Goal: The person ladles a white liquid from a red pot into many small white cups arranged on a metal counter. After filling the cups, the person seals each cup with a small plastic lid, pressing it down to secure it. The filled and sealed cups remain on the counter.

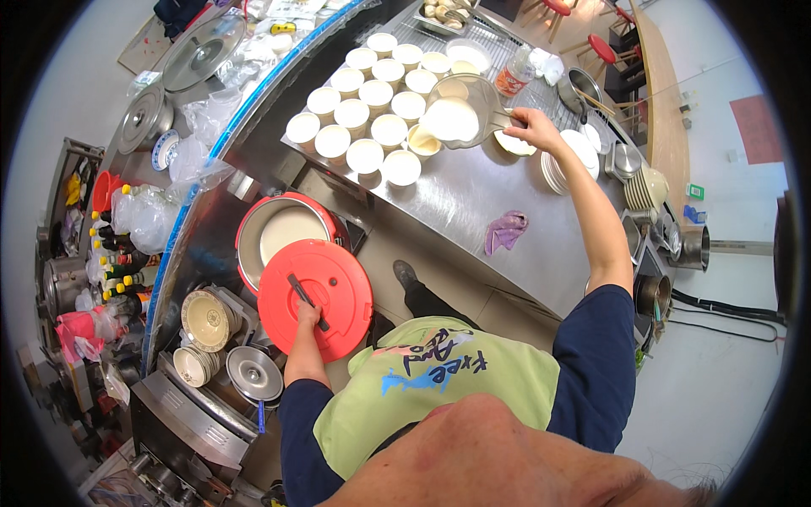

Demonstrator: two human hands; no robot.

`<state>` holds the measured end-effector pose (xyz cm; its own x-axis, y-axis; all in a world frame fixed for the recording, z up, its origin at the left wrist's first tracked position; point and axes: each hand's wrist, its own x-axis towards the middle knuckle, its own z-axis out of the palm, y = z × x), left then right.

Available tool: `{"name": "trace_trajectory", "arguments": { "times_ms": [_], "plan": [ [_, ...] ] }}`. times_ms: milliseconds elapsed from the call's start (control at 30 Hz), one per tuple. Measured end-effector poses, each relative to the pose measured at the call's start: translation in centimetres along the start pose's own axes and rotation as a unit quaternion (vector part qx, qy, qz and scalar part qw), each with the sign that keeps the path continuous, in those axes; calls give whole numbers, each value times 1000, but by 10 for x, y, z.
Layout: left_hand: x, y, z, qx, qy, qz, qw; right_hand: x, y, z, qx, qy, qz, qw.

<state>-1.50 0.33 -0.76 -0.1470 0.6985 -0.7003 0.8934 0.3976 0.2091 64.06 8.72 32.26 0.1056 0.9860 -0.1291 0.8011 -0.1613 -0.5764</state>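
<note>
My right hand (pixel 531 128) grips the handle of a clear plastic measuring jug (pixel 485 104) holding white liquid. The jug is tilted over a cup (pixel 423 141) at the near right of a group of cups, its spout at the rim. Several other cups (pixel 365 156) with white tops stand in rows to the left and beyond. My left hand (pixel 308 313) holds the dark handle of a round red lid (pixel 345 285). The lid partly overlaps a red-rimmed round container (pixel 288 231) with pale liquid inside.
A purple cloth (pixel 505 232) lies on the steel worktop (pixel 437 203). Stacked white plates (pixel 570 161), a bowl (pixel 514 144) and a plastic bottle with an orange label (pixel 514 73) stand near my right arm. Patterned bowls (pixel 206 320) and a metal pot lid (pixel 255 374) are at lower left.
</note>
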Motion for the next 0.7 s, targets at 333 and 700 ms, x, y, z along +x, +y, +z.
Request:
{"name": "trace_trajectory", "arguments": {
  "times_ms": [333,700],
  "plan": [
    [-1,-1,0,-6,6,10,1000,1,-5,0,-24,0,8,1000],
    [2,-1,-1,-7,-3,0,1000,1,-2,3,-36,8,0,999]
  ]
}}
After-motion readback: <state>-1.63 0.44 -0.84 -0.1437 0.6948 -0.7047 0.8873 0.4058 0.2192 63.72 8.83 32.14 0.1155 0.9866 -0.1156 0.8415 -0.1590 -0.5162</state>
